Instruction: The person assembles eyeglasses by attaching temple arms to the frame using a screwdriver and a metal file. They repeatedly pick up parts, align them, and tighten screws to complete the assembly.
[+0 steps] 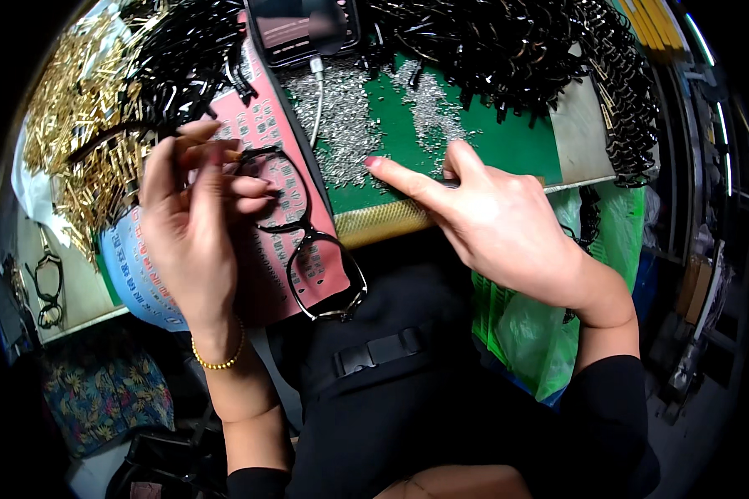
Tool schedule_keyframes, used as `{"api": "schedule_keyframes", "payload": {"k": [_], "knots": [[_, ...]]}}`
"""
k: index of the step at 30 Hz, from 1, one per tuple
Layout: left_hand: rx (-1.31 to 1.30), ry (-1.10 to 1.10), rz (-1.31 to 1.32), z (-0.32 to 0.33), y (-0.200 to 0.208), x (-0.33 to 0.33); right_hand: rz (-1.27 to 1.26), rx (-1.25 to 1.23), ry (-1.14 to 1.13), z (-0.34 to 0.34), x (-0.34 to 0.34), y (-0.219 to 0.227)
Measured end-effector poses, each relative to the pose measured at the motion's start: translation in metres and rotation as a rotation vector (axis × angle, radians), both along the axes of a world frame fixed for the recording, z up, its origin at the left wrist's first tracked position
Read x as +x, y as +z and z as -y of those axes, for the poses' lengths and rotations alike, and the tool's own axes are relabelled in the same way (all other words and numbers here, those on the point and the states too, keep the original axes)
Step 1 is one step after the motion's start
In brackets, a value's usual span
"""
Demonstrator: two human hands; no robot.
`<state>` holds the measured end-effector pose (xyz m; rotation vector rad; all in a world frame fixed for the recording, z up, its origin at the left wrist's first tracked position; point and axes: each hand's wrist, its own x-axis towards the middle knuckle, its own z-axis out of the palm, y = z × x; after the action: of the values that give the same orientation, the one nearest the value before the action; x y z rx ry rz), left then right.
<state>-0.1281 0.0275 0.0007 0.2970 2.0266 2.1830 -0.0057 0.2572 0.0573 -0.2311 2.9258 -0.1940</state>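
My left hand (195, 195) is closed on a black eyeglass frame (308, 233) at its upper rim and hinge end. The frame hangs down to the right over a pink printed sheet. A dark temple arm (112, 133) sticks out to the left from behind the same fingers; whether it is joined to the frame is hidden. My right hand (499, 212) has its index finger stretched to the near edge of a pile of tiny silver screws (337, 125). Its other fingers are curled, and a small dark piece shows by them that I cannot make out.
Gold metal parts (66, 158) heap at the left; black temple arms (491, 50) pile along the back. A phone (304, 29) with a white cable stands behind the screws on a green mat (508, 145). A green bag (616, 241) hangs at right. More glasses (48, 279) lie far left.
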Motion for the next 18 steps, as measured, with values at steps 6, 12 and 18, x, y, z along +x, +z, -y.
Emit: {"api": "schedule_keyframes", "payload": {"k": [6,12,18], "knots": [[-0.173,-0.244,0.185,0.01,0.004,0.024,0.007,-0.35,0.043,0.013,0.001,0.012],[-0.155,-0.249,0.169,0.007,0.009,0.024,0.029,-0.179,0.203,0.019,-0.018,0.001],[-0.264,-0.274,0.05,0.002,0.01,0.026,0.046,-0.175,0.205,0.018,-0.02,-0.003]]}}
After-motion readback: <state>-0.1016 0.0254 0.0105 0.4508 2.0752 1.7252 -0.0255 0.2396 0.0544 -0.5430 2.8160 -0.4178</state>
